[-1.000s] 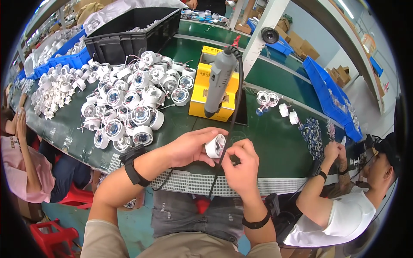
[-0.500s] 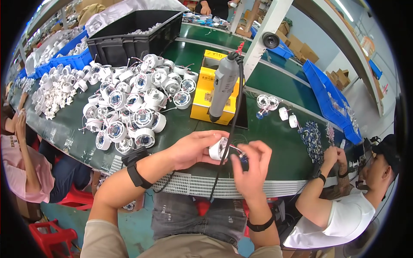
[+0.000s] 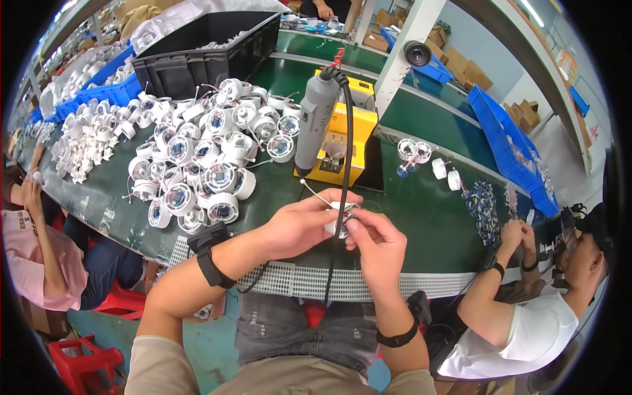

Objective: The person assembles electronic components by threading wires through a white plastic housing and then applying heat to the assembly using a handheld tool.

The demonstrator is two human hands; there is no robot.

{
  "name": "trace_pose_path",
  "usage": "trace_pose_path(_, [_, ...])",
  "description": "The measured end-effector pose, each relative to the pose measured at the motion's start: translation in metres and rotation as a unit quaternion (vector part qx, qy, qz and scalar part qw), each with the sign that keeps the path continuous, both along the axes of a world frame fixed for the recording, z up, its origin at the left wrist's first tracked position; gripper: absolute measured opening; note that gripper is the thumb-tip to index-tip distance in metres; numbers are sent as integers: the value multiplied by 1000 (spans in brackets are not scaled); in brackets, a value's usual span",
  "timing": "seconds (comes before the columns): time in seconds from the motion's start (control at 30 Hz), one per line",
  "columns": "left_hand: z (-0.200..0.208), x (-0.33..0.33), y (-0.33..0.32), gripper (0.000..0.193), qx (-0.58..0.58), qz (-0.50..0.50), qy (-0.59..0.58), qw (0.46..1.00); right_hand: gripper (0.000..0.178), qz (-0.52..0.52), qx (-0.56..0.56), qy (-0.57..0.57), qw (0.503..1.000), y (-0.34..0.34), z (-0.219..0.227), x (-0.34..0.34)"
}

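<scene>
Close to the table's near edge, my left hand [image 3: 303, 224] is closed round a small white round plastic housing [image 3: 334, 228]. A white wire [image 3: 317, 193] rises from it past my fingers. My right hand [image 3: 376, 247] pinches a small dark blue circuit board [image 3: 350, 220] at the housing's open side; fingers partly hide both parts. Just beyond hangs a grey electric screwdriver [image 3: 316, 122], its black cable [image 3: 347, 151] passing in front of my hands. Left of them lies a pile of white housings [image 3: 217, 158], many with boards and wires inside.
Behind the screwdriver stands a yellow machine [image 3: 359, 141]. A black bin [image 3: 204, 62] is at the far left, and a blue tray [image 3: 503, 151] at the right. Loose blue boards [image 3: 479, 214] lie near a co-worker [image 3: 526, 316]. Another person [image 3: 46, 257] sits at left.
My right hand has moved left, bringing the circuit board against the housing. The white wire now sticks up beyond my left hand. In view, the screwdriver has shifted left.
</scene>
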State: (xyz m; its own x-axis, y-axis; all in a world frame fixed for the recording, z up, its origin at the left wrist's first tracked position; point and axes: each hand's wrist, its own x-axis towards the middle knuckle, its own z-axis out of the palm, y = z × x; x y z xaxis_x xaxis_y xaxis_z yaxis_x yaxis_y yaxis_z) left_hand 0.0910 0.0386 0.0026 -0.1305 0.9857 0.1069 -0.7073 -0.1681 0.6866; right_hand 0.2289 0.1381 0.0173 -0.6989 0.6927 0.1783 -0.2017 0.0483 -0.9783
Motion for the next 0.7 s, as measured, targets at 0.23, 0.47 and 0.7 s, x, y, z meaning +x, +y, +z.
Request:
trace_pose_path(0.23, [2,6,-1,48,40,-25,24,999,17,-81,310,0,947,9,-17,0])
trace_pose_path(0.47, [0,9,4,63,26,79,263,961,20,29,-39,75,996,-1,-15,-8])
trace_pose_path(0.7, [1,-6,2,35,-215,145,210,943,60,-90,306,-20,948,29,2,-62])
